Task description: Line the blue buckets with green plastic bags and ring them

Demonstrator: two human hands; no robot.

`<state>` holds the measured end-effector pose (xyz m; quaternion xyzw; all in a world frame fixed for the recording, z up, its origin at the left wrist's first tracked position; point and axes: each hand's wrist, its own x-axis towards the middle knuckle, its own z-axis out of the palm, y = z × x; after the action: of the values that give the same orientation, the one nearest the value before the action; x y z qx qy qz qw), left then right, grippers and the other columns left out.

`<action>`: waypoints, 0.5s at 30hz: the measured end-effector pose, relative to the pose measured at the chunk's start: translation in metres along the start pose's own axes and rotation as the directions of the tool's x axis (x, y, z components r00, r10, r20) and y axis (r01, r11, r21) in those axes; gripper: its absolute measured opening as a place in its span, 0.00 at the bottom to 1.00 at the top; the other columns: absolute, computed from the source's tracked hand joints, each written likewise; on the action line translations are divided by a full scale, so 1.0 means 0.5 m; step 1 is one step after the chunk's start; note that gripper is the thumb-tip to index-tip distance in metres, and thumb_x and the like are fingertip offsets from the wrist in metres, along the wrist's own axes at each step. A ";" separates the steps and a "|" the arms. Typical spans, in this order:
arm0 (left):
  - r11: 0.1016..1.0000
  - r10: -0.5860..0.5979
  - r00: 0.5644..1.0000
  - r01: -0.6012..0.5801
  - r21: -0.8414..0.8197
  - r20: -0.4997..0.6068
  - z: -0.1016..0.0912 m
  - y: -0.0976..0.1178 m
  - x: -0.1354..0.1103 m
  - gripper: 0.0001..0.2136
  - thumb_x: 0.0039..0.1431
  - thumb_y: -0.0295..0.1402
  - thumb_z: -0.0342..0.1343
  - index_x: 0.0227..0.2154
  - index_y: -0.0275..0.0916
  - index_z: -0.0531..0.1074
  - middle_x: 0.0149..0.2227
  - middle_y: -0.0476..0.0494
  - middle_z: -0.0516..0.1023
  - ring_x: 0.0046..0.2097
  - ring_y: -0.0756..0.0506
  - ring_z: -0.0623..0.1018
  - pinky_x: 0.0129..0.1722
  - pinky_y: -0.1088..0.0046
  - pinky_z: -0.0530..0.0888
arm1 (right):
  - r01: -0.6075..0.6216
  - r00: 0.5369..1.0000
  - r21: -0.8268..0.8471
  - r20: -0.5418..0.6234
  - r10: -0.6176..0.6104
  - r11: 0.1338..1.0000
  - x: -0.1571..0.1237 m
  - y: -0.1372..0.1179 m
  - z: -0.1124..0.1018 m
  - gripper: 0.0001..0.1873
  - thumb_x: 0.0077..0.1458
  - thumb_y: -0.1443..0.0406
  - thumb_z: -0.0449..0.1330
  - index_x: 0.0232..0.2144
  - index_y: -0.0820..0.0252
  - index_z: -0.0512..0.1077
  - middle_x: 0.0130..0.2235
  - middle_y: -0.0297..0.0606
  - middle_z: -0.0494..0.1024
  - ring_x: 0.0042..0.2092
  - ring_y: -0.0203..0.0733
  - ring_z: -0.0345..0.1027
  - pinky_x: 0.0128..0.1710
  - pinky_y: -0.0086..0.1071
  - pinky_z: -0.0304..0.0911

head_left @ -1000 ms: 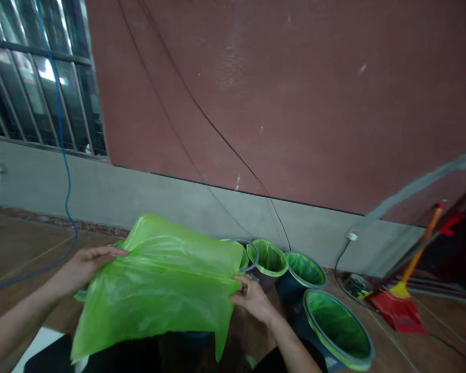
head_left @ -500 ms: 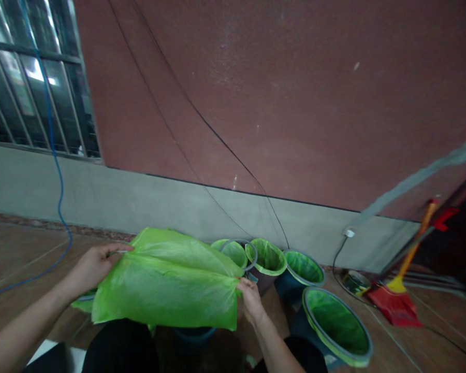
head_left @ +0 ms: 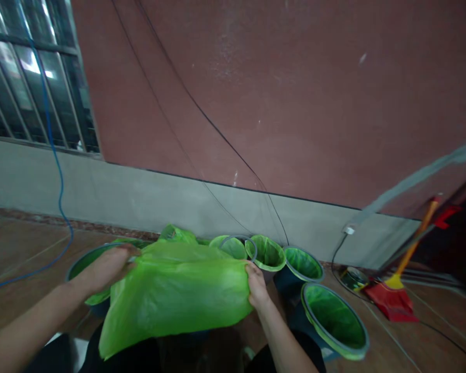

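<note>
Bag spread between two hands

The bag (head_left: 182,295), thin and green, is held out level in front of the person, above the lap, its lower edge hanging loose and drooping furthest at the left corner. The left hand (head_left: 118,264) is blurred, but its fingers are closed on the bag's upper left edge, in front of a lined bin (head_left: 101,309). The right hand (head_left: 257,286) pinches the upper right corner, thumb and fingers together with the plastic between them. Just beyond that hand, a grey ring (head_left: 255,252) shows near more bins (head_left: 285,284) by the wall (head_left: 279,103), each with a green liner (head_left: 303,265). Further right, a can (head_left: 353,280) and a red broom (head_left: 390,300) stand on the floor (head_left: 450,321).
</note>
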<state>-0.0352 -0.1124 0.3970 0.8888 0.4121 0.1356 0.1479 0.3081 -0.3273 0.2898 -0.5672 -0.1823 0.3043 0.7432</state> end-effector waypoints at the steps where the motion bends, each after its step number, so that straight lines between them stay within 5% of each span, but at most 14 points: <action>1: 0.994 -0.010 1.000 0.011 0.105 -0.014 0.005 -0.001 0.002 0.10 0.51 0.33 0.55 0.34 0.39 0.78 0.41 0.38 0.82 0.45 0.34 0.80 0.50 0.62 0.71 | 0.008 0.998 -0.027 0.069 -0.006 1.000 -0.007 -0.009 -0.001 0.22 0.39 0.50 0.65 0.35 0.57 0.77 0.33 0.38 0.80 0.36 0.47 0.73 0.37 0.37 0.67; 5: 0.979 0.024 0.986 0.010 0.204 -0.165 0.012 -0.002 0.015 0.05 0.51 0.30 0.51 0.27 0.38 0.72 0.46 0.33 0.78 0.46 0.35 0.79 0.51 0.61 0.72 | 0.156 0.901 -0.314 0.434 -0.005 0.936 -0.044 -0.039 -0.009 0.25 0.44 0.54 0.66 0.46 0.55 0.77 0.47 0.38 0.80 0.47 0.48 0.72 0.46 0.37 0.66; 7: 0.998 -0.031 0.976 0.041 0.044 -0.213 0.012 -0.003 0.027 0.06 0.50 0.33 0.50 0.27 0.39 0.70 0.42 0.34 0.79 0.46 0.36 0.78 0.50 0.63 0.72 | 0.249 0.831 -0.497 0.551 0.080 0.831 -0.061 -0.036 -0.011 0.34 0.38 0.57 0.72 0.51 0.53 0.75 0.46 0.37 0.80 0.46 0.48 0.73 0.45 0.37 0.66; 9: 0.972 -0.180 0.968 0.147 -0.186 -0.175 0.017 0.000 0.039 0.09 0.50 0.37 0.48 0.29 0.39 0.70 0.31 0.41 0.78 0.37 0.39 0.78 0.41 0.65 0.74 | 0.334 0.785 -0.632 0.597 0.164 0.700 -0.071 -0.011 -0.009 0.32 0.33 0.62 0.73 0.46 0.53 0.77 0.38 0.35 0.81 0.40 0.48 0.74 0.41 0.36 0.66; 12: 0.843 -0.282 0.954 0.195 -0.501 -0.104 0.037 0.016 0.056 0.12 0.49 0.42 0.47 0.30 0.41 0.68 0.23 0.49 0.73 0.27 0.43 0.74 0.30 0.68 0.72 | 0.396 0.819 -0.756 0.548 0.173 0.522 -0.068 0.061 0.005 0.08 0.35 0.71 0.66 0.23 0.55 0.77 0.26 0.33 0.79 0.35 0.48 0.74 0.38 0.36 0.65; 15: 0.763 -0.306 0.942 0.155 -0.628 -0.139 0.070 0.043 0.072 0.10 0.49 0.43 0.49 0.28 0.42 0.65 0.23 0.51 0.71 0.28 0.45 0.73 0.29 0.71 0.70 | 0.236 0.929 -0.811 0.351 0.121 0.536 -0.046 0.143 0.030 0.09 0.31 0.76 0.60 0.12 0.57 0.70 0.21 0.39 0.77 0.36 0.54 0.76 0.39 0.40 0.65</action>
<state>0.0150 -0.1031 0.3773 0.7133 0.4677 0.3449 0.3919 0.2641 -0.3192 0.2274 -0.7803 -0.4596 0.2534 0.3402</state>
